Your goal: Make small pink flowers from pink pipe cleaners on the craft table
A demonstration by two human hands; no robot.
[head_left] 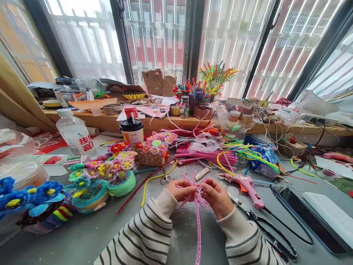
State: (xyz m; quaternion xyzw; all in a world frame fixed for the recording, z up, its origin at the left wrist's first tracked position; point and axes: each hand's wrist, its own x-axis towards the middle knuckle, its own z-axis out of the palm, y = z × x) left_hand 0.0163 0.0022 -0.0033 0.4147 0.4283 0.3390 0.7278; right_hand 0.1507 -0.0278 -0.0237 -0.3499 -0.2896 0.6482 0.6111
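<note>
Between my hands is a bundle of pink pipe cleaners, crossed so that several ends stick out like spokes and one long strand hangs down toward me. My left hand pinches the bundle from the left, thumb on top. From the right, my right hand grips it with thumb and forefinger. Fingers hide the centre where the strands meet. A pink glue gun lies just right of my right hand, and black-handled scissors lie below it. Small scissors rest beyond my left hand.
Pipe-cleaner flower baskets stand at the left, near a plastic bottle and a lidded cup. Loose pink pipe cleaners are piled ahead. A phone and a white slab-like object lie at the right, past the glue gun's cable.
</note>
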